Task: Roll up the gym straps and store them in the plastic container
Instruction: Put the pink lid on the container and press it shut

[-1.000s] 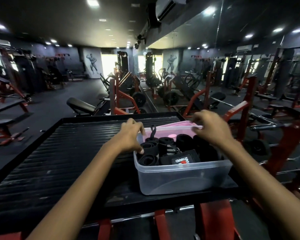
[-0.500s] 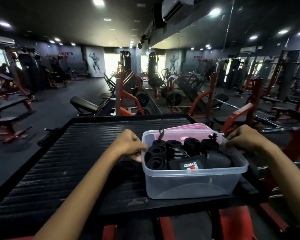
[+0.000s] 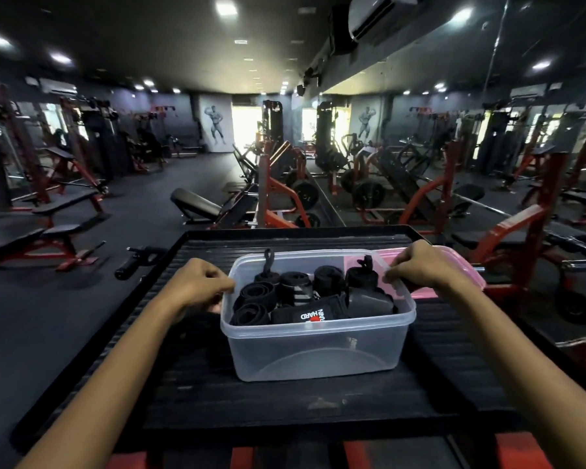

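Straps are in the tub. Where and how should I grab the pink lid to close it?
Probably take the pink lid by its two short ends, one hand on each, coming from above. It lies flat behind the clear tub, its right part uncovered, and the right hand is already over it. The left hand is at the tub's left rim.

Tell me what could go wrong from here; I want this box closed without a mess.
1. Two strap ends stand above the container rim; they may get pinched under the pink lid.
2. The right hand grips the lid at one edge only, so it might seat crooked.
3. The left hand holds only the rim, so the container could slide on the ribbed platform.
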The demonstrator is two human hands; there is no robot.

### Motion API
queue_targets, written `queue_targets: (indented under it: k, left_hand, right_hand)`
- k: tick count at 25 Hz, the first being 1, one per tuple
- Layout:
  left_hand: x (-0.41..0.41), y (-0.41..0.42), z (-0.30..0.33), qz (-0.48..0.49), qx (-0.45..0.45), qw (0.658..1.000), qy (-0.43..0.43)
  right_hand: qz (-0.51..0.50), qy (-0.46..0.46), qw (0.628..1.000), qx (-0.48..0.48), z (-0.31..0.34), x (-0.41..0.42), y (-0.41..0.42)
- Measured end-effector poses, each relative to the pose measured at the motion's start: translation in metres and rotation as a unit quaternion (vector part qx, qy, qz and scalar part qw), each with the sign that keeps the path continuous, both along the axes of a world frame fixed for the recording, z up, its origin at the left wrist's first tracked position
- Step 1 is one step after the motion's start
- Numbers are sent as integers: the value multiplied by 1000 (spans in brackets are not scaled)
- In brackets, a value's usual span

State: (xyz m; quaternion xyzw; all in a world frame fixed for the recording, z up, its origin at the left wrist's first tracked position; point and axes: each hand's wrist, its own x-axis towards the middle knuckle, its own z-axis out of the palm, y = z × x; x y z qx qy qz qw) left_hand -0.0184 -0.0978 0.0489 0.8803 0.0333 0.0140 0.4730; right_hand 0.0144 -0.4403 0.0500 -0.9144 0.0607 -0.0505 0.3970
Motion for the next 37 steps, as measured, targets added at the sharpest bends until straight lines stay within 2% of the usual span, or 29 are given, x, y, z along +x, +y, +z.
queue_targets:
  k: [4, 5, 7, 9, 10, 13, 21, 25, 31, 37]
  left_hand:
    - [6, 2, 6, -18, -35, 999, 14]
    - [10, 2, 9, -23, -25, 999, 0]
    - [21, -2, 16, -35, 14, 998, -52]
    - [30, -16, 23, -36, 83, 990, -108]
    - [34, -24, 25, -37, 110, 986, -124]
    - [51, -44, 26, -49, 104, 985, -126]
    - [74, -43, 4, -31, -4, 993, -112]
    - [76, -37, 5, 6, -76, 989, -129]
    - [88, -31, 3, 22, -82, 989, -124]
    - [104, -30, -2, 21, -52, 996, -68]
  right_hand:
    - [-17, -12, 996, 92, -2, 6, -33]
    - [-61, -39, 995, 67, -5, 12, -49]
    - [-175, -80, 980, -57, -14, 25, -84]
    - [-255, -50, 954, -147, -24, 30, -111]
    - [-272, -25, 948, -164, -32, 33, -123]
    - [-271, 11, 953, -134, -47, 39, -136]
    - [-266, -25, 958, -104, -49, 51, -132]
    - [-247, -115, 958, -91, -32, 58, -100]
    - [-209, -252, 943, -52, -9, 72, -44]
    - [-157, -372, 914, -40, -4, 79, 1]
